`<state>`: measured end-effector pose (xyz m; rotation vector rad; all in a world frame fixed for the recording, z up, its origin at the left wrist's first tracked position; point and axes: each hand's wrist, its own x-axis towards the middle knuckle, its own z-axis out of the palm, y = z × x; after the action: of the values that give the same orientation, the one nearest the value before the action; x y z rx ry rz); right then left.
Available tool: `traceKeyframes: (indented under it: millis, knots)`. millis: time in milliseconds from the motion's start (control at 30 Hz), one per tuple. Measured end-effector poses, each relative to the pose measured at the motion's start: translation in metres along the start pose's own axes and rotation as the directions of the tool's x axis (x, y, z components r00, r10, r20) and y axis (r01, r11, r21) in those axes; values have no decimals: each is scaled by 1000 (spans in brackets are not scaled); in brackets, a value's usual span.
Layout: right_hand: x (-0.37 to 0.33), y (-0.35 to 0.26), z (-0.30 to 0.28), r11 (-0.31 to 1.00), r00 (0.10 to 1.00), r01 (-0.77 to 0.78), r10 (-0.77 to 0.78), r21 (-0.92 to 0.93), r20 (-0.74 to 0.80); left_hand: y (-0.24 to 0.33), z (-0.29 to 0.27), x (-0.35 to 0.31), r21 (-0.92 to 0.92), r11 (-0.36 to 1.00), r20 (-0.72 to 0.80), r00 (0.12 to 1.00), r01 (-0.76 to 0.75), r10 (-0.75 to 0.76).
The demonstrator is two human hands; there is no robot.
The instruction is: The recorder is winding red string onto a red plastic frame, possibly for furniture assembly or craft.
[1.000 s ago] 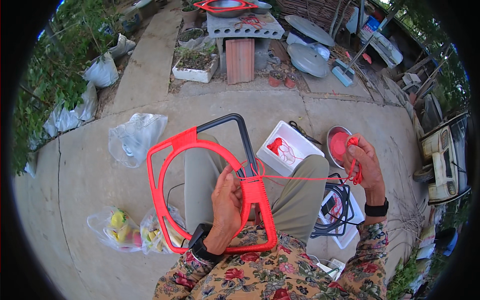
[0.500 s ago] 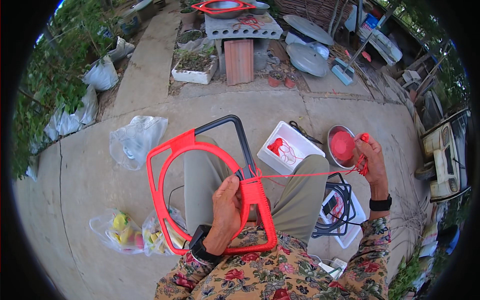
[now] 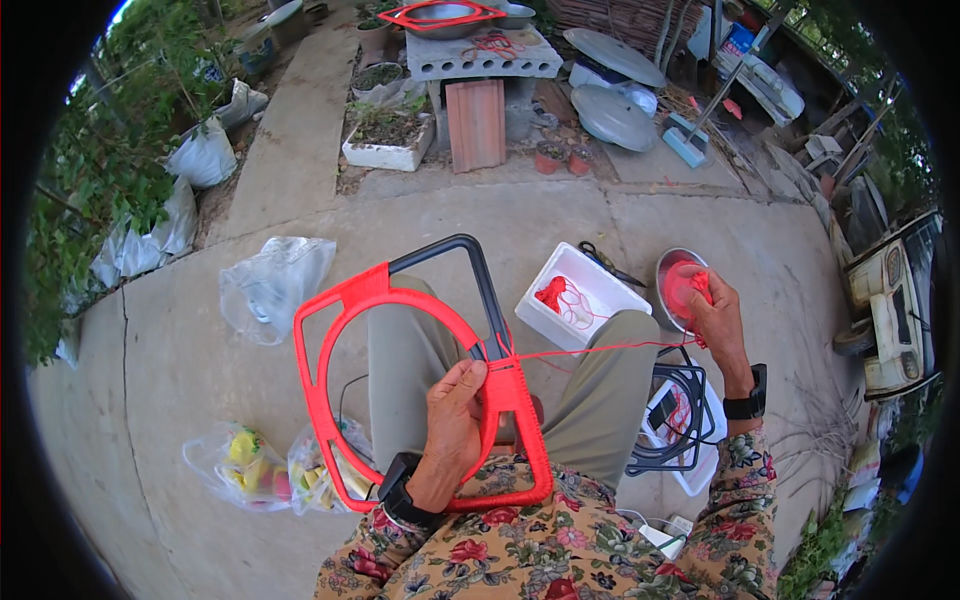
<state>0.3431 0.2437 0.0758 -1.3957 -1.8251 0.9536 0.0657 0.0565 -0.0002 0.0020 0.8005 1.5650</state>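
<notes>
My left hand (image 3: 452, 430) is closed around the right side of a squarish frame (image 3: 304, 345) with a round ring inside it, held over my lap. Red cord wraps most of the frame, while its upper right corner shows bare black. From the wrapped edge beside my left thumb, a strand of red cord (image 3: 610, 349) stretches fairly straight across to the right. My right hand (image 3: 722, 322) is closed on a small bundle of that red cord (image 3: 702, 288), raised over the metal bowl (image 3: 663, 270). Something red lies in the bowl, partly hidden behind the hand.
Ahead of my knees sits a white foam box (image 3: 537, 312) holding red cord, with black-handled scissors (image 3: 600, 262) behind it. Black frames (image 3: 690, 380) rest on another white box (image 3: 714, 455) at my right. Plastic bags (image 3: 262, 290) lie to the left. A block table (image 3: 480, 62) stands farther off.
My right hand has shifted a little left and turned, with the cord bundle in it. The strands at the frame's edge look drawn in closer. My left hand and the frame stay nearly still.
</notes>
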Motion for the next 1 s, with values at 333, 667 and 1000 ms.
traceKeyframes:
  millis: [333,667,1000]
  knots:
    - [-45,-45,123,732,548,-621,147,282,824,4,1,-5,43,998,7,999,47,-47]
    - [-41,-32,139,626,777,-541,116,562,619,12,-7,-4,-58,975,169,965,215,-202]
    - [-25,-49,149,98,782,-616,-38,781,622,18,3,-12,-69,987,102,985,143,-136]
